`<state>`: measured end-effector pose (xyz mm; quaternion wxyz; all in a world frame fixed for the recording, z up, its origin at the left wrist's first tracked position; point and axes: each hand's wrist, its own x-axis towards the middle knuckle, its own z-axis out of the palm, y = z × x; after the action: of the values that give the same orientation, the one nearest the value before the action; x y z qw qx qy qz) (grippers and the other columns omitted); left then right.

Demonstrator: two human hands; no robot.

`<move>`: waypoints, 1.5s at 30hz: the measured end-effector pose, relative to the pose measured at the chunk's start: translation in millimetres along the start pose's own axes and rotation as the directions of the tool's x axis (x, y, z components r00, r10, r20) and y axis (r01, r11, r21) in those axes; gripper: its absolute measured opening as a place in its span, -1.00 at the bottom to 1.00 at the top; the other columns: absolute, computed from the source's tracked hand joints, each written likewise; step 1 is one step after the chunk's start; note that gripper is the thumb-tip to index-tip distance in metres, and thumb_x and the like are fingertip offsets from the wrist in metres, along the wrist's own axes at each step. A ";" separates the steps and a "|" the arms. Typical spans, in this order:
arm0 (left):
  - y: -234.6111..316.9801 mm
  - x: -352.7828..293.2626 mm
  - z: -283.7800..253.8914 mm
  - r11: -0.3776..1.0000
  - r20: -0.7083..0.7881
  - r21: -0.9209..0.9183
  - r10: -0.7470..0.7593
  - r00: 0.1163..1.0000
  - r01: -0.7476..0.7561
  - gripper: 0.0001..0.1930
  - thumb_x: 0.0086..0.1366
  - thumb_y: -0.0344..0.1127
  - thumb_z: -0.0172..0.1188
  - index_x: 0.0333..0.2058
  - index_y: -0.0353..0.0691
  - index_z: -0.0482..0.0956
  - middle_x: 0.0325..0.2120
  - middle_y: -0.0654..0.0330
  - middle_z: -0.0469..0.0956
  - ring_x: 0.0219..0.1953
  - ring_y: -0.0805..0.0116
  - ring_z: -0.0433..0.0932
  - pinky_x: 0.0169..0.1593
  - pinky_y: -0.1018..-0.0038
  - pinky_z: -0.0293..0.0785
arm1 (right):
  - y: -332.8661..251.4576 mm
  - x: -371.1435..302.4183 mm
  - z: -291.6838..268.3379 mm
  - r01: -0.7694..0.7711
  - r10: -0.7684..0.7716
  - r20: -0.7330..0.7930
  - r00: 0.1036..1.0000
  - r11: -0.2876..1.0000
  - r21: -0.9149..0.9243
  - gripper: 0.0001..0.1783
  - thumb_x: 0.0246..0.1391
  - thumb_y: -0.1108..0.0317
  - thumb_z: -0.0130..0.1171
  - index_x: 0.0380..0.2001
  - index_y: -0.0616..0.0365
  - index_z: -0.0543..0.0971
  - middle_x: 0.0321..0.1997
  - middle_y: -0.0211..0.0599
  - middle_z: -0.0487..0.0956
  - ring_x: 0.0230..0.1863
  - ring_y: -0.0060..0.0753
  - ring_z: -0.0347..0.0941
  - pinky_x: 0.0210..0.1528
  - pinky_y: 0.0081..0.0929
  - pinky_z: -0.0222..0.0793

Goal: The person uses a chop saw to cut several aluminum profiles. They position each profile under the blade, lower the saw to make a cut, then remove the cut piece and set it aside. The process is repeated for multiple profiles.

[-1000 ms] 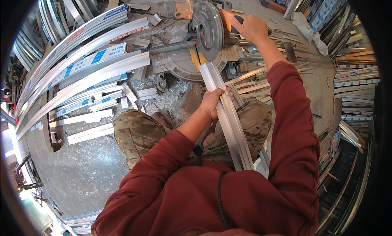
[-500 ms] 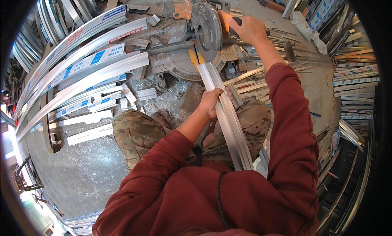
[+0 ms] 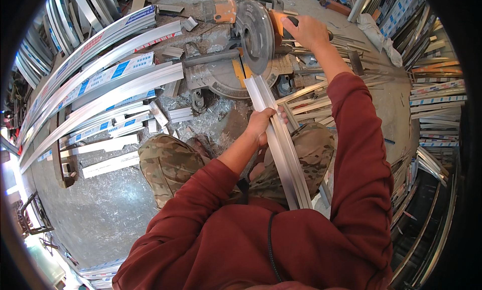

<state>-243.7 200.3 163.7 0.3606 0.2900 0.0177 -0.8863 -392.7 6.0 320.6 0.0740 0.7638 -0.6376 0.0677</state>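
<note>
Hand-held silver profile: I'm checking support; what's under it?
Camouflage trousers flank the profile, the saw base shows at its far end; what lies directly beneath is hidden.

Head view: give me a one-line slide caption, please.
Left hand grips silvery metal trim pointed at the saw, right hand on its handle.

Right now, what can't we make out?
All in the head view:
Left hand: fingers' middles, hidden by the metal bar.
Whether the bar runs on, behind the sweatshirt.
Right hand: most fingers, hidden by its own back.
Strips, upper left: far ends, cut off by top edge.
</note>
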 end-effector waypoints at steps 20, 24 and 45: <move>-1.0 2.8 1.5 1.000 -0.021 0.017 0.004 1.000 -0.004 -0.73 0.26 -0.50 -0.11 -0.11 -0.49 0.44 -0.36 0.00 0.54 -0.34 0.15 0.58 -0.18 0.27 0.60 | 0.9 -2.5 3.8 -0.014 0.014 -0.010 1.000 1.000 0.000 -0.29 0.09 -0.34 -0.10 -0.49 0.12 0.68 -0.47 -0.04 0.63 -0.38 0.04 0.58 -0.26 -0.09 0.46; -0.5 1.9 1.8 1.000 -0.005 0.014 0.001 1.000 -0.001 -0.73 0.25 -0.50 -0.11 -0.12 -0.49 0.43 -0.36 0.00 0.54 -0.34 0.15 0.58 -0.19 0.28 0.60 | 2.3 -3.5 7.2 -0.016 0.016 -0.024 1.000 1.000 0.006 -0.28 0.09 -0.33 -0.11 -0.50 0.14 0.68 -0.49 -0.03 0.63 -0.40 0.03 0.58 -0.26 -0.09 0.46; 1.7 -0.5 4.5 1.000 -0.009 0.011 0.004 1.000 -0.004 -0.73 0.24 -0.52 -0.10 -0.11 -0.50 0.42 -0.36 -0.02 0.54 -0.34 0.12 0.58 -0.19 0.26 0.61 | 3.0 -6.7 9.2 -0.021 0.021 -0.016 1.000 1.000 0.013 -0.30 0.10 -0.31 -0.10 -0.51 0.13 0.68 -0.53 -0.07 0.62 -0.44 -0.02 0.58 -0.30 -0.13 0.46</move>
<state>-244.6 198.3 168.0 0.3608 0.2959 0.0138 -0.8844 -396.7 10.1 310.3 0.0732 0.7569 -0.6446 0.0787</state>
